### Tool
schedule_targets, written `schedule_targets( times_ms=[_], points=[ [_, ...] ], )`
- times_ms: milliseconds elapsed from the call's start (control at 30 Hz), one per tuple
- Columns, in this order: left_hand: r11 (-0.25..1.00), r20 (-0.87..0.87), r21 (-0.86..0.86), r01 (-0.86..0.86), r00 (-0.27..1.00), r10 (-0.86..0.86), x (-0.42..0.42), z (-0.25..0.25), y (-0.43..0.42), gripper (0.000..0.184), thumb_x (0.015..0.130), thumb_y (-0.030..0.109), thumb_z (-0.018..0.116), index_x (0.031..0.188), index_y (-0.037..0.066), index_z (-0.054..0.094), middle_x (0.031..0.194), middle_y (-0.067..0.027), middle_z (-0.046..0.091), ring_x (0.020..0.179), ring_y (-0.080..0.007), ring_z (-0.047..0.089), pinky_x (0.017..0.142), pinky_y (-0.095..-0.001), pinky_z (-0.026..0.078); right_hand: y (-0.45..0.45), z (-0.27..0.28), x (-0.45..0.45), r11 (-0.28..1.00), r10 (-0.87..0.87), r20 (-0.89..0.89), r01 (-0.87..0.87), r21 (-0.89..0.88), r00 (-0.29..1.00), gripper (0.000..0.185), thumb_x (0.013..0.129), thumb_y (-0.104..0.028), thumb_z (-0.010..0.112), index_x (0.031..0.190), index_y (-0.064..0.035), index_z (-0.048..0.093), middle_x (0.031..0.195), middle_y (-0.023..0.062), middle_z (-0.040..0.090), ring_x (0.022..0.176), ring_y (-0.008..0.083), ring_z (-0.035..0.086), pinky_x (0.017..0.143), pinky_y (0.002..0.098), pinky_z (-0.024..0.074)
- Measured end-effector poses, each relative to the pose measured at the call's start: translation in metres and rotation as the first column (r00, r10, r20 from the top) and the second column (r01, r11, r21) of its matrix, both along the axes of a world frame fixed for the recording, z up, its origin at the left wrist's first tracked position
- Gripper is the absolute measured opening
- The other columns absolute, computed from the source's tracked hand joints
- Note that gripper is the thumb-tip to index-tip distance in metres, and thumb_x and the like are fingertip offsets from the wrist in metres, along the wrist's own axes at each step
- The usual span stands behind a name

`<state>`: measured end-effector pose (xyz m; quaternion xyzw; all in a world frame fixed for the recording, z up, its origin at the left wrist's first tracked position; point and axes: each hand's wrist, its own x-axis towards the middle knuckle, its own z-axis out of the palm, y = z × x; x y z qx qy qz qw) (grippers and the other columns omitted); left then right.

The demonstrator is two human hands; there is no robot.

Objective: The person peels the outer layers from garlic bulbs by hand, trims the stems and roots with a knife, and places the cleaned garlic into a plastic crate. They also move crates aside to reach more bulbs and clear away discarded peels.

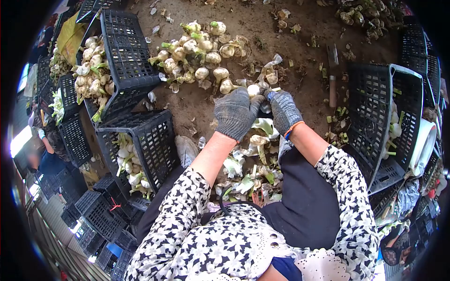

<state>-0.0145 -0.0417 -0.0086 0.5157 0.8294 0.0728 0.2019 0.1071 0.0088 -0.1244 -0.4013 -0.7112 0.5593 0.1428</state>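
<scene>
Both hands wear grey knit gloves and meet over the dirt floor. My left hand has its fingers closed around a white garlic bulb. Close beside it, my right hand is closed near the bulb's right side; what lies between its fingers is too small to make out. A pile of garlic bulbs with short green stems lies just beyond my left hand. Loose peeled skins and leaves lie below the hands, between the legs.
Black crates with garlic stand at the left, and another black crate stands at the right. A wooden-handled tool lies on the ground right of the hands. Another person is at the far left.
</scene>
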Motion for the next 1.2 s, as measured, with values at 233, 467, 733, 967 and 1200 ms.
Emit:
schedule_targets(
  times_ms=[233,467,733,967,1200],
  points=[
    [0.932,-0.047,0.272,0.239,0.971,-0.235,-0.009,-0.020,-0.013,0.018,0.080,0.022,0.051,0.082,0.004,0.054,0.060,-0.0143,0.054,0.054,-0.0297,0.053,0.048,-0.0372,0.041,0.014,0.092,-0.005,0.980,0.111,0.151,-0.083,-0.182,0.982,0.017,0.079,-0.005,0.043,0.087,-0.0017,0.058,0.074,0.0050,0.058,0.063,0.0115,0.053,0.057,0.0253,0.0426],
    [0.882,0.375,0.408,-0.236,0.924,0.074,-0.005,-0.018,-0.014,0.012,0.077,0.013,0.051,0.081,0.002,0.056,0.068,-0.0141,0.057,0.060,-0.0263,0.056,0.053,-0.0346,0.044,0.013,0.065,-0.005,0.820,-0.221,-0.051,0.158,-0.551,0.974,0.013,0.079,-0.014,0.052,0.084,-0.0052,0.060,0.069,-0.0002,0.057,0.060,0.0096,0.050,0.054,0.0237,0.0397],
    [0.998,0.052,-0.038,0.044,0.998,-0.042,-0.002,0.005,-0.002,0.027,0.076,0.031,0.052,0.080,0.004,0.055,0.063,-0.0137,0.058,0.058,-0.0295,0.057,0.053,-0.0389,0.044,0.007,0.064,-0.002,0.996,0.087,0.153,-0.088,-0.001,0.984,0.019,0.080,-0.015,0.047,0.085,-0.0006,0.058,0.069,0.0077,0.057,0.062,0.0147,0.051,0.057,0.0277,0.0399],
    [0.963,0.030,-0.185,0.197,0.980,-0.195,-0.007,-0.001,-0.010,0.026,0.078,0.027,0.047,0.081,0.002,0.053,0.064,-0.0164,0.056,0.060,-0.0316,0.056,0.053,-0.0409,0.044,0.006,0.092,0.001,0.876,0.196,0.305,-0.306,0.372,0.932,0.017,0.080,-0.012,0.046,0.088,-0.0024,0.058,0.072,0.0116,0.058,0.066,0.0203,0.055,0.061,0.0306,0.0426],
    [0.944,0.658,-0.047,-0.326,0.701,0.275,-0.021,-0.009,-0.018,0.019,0.076,0.012,0.050,0.087,-0.002,0.055,0.066,-0.0066,0.058,0.058,-0.0149,0.056,0.054,-0.0268,0.045,-0.008,0.000,0.008,0.990,0.138,-0.143,-0.139,0.004,0.980,0.014,0.079,-0.012,0.052,0.082,0.0003,0.058,0.067,0.0064,0.058,0.057,0.0121,0.054,0.051,0.0235,0.0436]
  ],
)
